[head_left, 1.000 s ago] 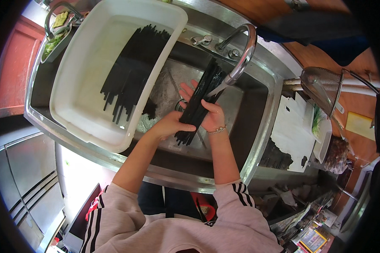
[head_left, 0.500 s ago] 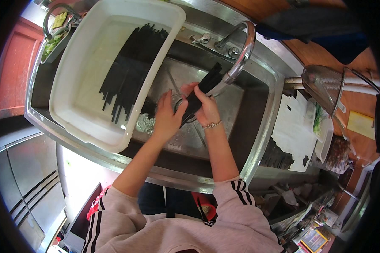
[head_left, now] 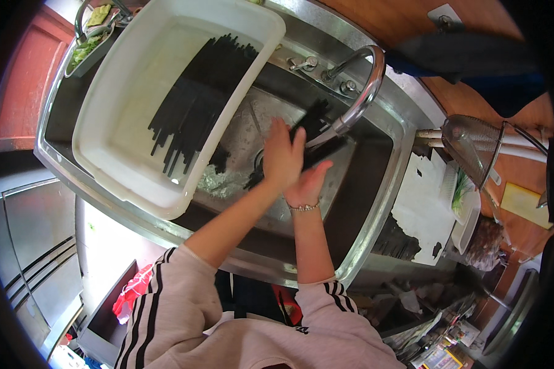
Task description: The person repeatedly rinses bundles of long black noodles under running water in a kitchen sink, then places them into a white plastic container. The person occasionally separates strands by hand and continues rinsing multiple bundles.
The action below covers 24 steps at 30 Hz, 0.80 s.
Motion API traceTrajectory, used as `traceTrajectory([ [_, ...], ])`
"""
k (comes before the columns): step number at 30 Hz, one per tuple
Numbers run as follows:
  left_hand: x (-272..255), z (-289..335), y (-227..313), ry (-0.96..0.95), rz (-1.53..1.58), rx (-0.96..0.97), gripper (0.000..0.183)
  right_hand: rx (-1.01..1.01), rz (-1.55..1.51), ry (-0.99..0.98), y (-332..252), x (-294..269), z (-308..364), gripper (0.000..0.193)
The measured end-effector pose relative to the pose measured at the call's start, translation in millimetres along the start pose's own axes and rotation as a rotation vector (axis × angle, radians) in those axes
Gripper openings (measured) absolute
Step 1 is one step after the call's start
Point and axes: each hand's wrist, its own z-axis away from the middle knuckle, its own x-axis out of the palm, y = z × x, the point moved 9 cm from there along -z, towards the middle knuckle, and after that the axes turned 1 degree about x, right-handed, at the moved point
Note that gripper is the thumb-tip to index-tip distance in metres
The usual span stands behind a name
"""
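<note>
A bundle of thin black sticks, which look like chopsticks, lies between my hands in the sink, below the curved faucet. My left hand presses on the bundle from above, its fingers straight and close together. Beneath it my right hand, with a bracelet at the wrist, cups the bundle; its thumb sticks out and its fingers are mostly hidden. To the left, many more black chopsticks lie side by side in water in a large white tub.
The tub stands across the left part of the steel sink. Faucet handles rise at the back. At right are a mesh strainer, a yellow board and a tray with green onions. Leafy greens sit far left.
My left hand has moved right and up onto the bundle, over my right hand. My right hand has moved slightly down, its thumb now pointing away. The whole view has shifted slightly.
</note>
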Motion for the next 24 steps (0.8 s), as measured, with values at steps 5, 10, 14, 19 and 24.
traceTrajectory([
  [5, -1, 7, 1, -0.065, -0.071, 0.047, 0.066, -0.012, 0.014, 0.067, 7, -1, 9, 0.09],
  [10, -11, 10, 1, -0.046, 0.195, 0.095, 0.067, -0.002, 0.169, 0.015, 12, 1, 4, 0.088],
  [14, -10, 8, -1, -0.069, 0.23, 0.106, 0.066, 0.04, -0.001, 0.053, 18, -2, 3, 0.08],
  [19, 6, 1, -8, -0.148, 0.187, 0.106, 0.064, 0.02, 0.123, 0.062, 11, 7, -7, 0.069],
  [24, 8, -9, -12, 0.019, 0.07, 0.212, 0.062, 0.041, 0.078, 0.173, 7, 1, -19, 0.054],
])
